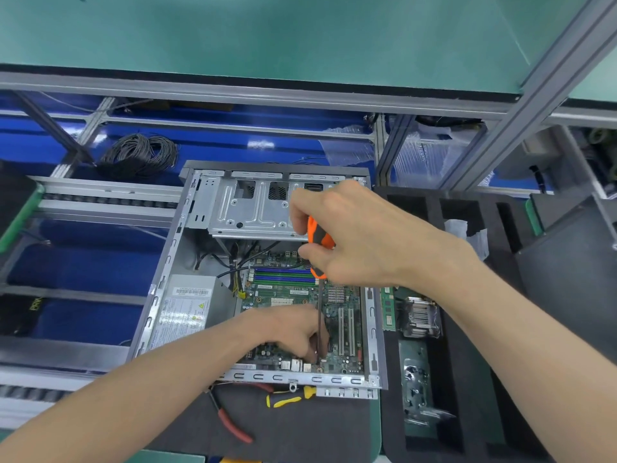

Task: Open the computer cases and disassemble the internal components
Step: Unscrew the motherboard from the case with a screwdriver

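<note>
Green motherboard (290, 295) flat inside open case (160, 282) on table. Orange-handled screwdriver (319, 245) upright, shaft down to board's near edge (screw itself hidden). Right hand (350, 235) wrapped round handle, directly above; left hand (293, 332) nearer, fingers pinching shaft low by tip. Pliers (230, 422) just outside, nearer.

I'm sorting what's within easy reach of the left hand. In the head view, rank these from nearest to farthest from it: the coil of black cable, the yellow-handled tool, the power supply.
From the left hand:
1. Yellow-handled tool, just below the case's near edge.
2. Power supply, to the hand's left inside the case.
3. Coil of black cable, far up and left, beyond the case.
</note>
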A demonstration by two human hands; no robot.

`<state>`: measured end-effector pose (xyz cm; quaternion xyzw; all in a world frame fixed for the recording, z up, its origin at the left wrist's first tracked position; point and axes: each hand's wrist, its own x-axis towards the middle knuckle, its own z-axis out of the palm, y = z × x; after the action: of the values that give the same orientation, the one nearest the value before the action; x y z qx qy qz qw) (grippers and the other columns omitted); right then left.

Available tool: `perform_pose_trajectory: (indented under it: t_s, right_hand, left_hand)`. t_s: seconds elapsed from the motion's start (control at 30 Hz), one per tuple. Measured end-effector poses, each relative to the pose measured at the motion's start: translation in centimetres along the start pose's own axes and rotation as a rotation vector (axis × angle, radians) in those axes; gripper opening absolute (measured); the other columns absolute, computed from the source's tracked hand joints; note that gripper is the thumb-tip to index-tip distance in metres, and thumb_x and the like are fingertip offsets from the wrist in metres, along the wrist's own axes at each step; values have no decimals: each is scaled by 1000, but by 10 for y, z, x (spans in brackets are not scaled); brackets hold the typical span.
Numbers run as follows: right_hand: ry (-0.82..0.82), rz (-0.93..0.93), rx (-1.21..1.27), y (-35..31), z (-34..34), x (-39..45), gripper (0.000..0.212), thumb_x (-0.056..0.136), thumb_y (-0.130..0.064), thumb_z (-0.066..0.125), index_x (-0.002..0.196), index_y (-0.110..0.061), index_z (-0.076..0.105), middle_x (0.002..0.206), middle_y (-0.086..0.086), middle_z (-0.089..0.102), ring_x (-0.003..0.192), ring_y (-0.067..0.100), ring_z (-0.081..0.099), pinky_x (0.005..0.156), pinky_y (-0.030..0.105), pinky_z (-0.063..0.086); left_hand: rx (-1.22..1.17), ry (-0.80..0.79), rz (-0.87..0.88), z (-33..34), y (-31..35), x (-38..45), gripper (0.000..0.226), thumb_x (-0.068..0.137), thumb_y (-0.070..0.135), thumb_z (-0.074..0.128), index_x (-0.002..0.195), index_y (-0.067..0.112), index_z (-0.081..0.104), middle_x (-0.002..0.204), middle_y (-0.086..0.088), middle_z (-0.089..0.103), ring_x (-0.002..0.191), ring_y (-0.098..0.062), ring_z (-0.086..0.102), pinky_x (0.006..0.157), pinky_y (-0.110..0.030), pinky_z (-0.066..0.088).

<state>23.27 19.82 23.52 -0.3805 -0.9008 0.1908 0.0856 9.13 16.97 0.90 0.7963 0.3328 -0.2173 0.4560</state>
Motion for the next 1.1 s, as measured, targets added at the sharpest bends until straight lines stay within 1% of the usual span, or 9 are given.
perform_pose_trajectory:
  t_s: [0.13,0.27,0.57,0.63,0.7,0.8,0.87,1.0,1.1]
  right_hand:
    - [36,14,4,-2,-10,3,17,86,-21,65,92,-21,50,68,-8,57,66,2,46,64,39,46]
    - [46,26,-9,-4,-17,6,16,86,-21,65,91,-20,50,70,-7,57,69,4,49,67,41,48]
    - [79,33,-50,-5,-19,10,16,83,-19,64,91,-18,51,70,-4,56,70,10,45,67,41,47]
    - [70,27,-57,-5,-17,11,14,82,-16,64,91,-16,52,69,-4,56,69,6,45,66,40,46]
    - [69,28,-58,-6,-14,12,14,81,-15,64,91,-15,54,68,-3,56,68,4,46,65,39,46]
    - [75,27,-62,-7,-13,14,14,81,-15,63,92,-15,53,68,-5,55,68,2,44,65,39,45]
    - [76,24,-85,-7,-12,15,14,82,-16,62,93,-15,53,70,-5,54,68,2,41,65,39,43]
    - [75,26,-103,-7,-14,14,14,82,-18,62,92,-16,52,73,0,53,70,16,46,64,41,46]
    - [68,22,-124,-8,-12,11,14,80,-19,61,89,-16,51,74,2,53,72,27,49,64,43,49]
  left_hand:
    - [-30,65,48,0,2,1,19,82,29,81,93,14,79,76,3,72,59,0,58,60,-19,48]
    - [-109,96,54,-4,2,-2,12,83,20,80,87,9,80,59,12,61,45,9,52,47,-3,34]
    - [58,269,-116,-23,-22,-15,16,88,9,67,97,17,77,80,14,66,73,-2,59,77,-23,56]
    - [-217,412,-154,-31,-24,-20,31,82,1,55,76,25,74,71,7,70,59,0,57,61,-20,51]
    - [-780,540,-100,-34,-21,-27,35,72,-4,46,59,20,69,55,-12,56,43,-14,40,46,-22,36]
    - [-1331,596,115,-34,-14,-41,20,55,5,41,55,7,60,44,-2,25,44,-14,14,43,-16,22]
    - [-1281,545,181,-34,-11,-46,23,60,5,42,62,8,65,46,0,21,43,-14,12,43,-15,20]
    - [-691,436,216,-29,1,-47,20,86,20,67,101,30,76,45,6,29,41,-15,18,45,-20,19]
    - [-552,399,206,-23,14,-39,13,84,37,78,97,38,79,41,9,40,42,-13,21,45,-22,17]
